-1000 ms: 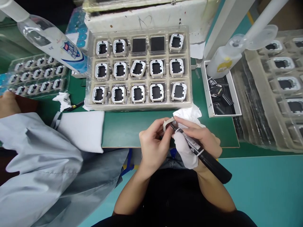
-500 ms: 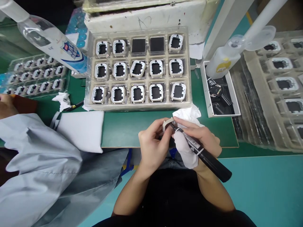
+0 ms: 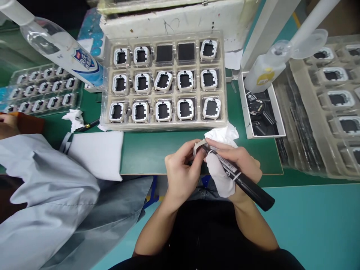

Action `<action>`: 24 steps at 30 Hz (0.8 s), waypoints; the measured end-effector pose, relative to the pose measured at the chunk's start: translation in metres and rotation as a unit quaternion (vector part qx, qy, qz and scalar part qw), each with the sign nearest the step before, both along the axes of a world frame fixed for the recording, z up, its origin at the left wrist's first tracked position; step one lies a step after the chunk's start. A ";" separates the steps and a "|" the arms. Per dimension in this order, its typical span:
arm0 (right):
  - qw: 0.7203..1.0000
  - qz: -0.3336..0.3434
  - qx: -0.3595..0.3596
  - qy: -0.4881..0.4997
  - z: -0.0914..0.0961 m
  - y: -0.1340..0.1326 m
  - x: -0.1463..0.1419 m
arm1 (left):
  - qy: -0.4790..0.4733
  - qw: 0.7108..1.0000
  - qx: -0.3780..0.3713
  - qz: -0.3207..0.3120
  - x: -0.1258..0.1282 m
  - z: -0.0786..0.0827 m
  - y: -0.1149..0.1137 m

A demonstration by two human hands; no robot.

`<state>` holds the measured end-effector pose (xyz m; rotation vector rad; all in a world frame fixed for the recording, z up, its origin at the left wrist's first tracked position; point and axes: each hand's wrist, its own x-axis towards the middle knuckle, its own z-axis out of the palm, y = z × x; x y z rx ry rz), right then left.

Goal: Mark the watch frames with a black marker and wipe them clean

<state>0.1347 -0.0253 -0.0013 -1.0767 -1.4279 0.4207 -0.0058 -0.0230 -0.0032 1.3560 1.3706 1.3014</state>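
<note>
The left hand (image 3: 182,173) is pinching a small white frame (image 3: 197,145) between thumb and curled fingers, holding it just above the near edge of the green mat (image 3: 146,152). The frame is looking like hard, rounded-square plastic, though most of it is hidden by the fingers. The right hand (image 3: 241,165) is closing around a black marker (image 3: 242,179), a smooth cylinder with a white barcode label, and its tip is touching the frame. A white cover (image 3: 221,176), possibly soft fabric, is wrapping the right thumb. A crumpled white tissue (image 3: 222,134) is lying on the mat just behind both hands.

Beyond it, a clear moulded tray (image 3: 164,125) is sitting with fifteen square pockets in three rows of five. Thirteen are holding white frames of the same kind over black inserts; two in the far row are showing only flat black squares. To the right, a shallow white box (image 3: 244,108) is holding black parts. To the left, a co-worker's loose grey-blue sleeve (image 3: 47,187) is resting near the mat, and a clear plastic bottle (image 3: 60,47) is lying tilted behind it.
</note>
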 end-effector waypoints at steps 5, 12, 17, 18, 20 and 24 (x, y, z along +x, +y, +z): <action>0.998 0.010 0.030 -0.053 0.003 0.001 0.000 | 0.009 1.000 -0.015 0.004 -0.001 -0.001 -0.001; 0.998 0.014 0.036 -0.052 0.004 0.001 0.000 | -0.017 0.999 -0.024 0.016 0.000 0.000 -0.005; 0.996 0.019 0.057 -0.064 0.003 0.002 -0.002 | -0.003 1.000 -0.023 0.010 -0.001 0.000 -0.004; 0.996 0.017 0.058 -0.063 0.003 0.002 -0.002 | 0.000 1.000 -0.022 0.008 -0.002 0.000 -0.004; 0.997 0.014 0.048 -0.057 0.003 0.001 -0.001 | 0.002 1.000 -0.018 0.006 -0.003 -0.001 -0.004; 0.998 0.020 0.026 -0.048 0.003 0.000 0.001 | -0.024 1.000 -0.013 0.006 -0.003 -0.002 -0.004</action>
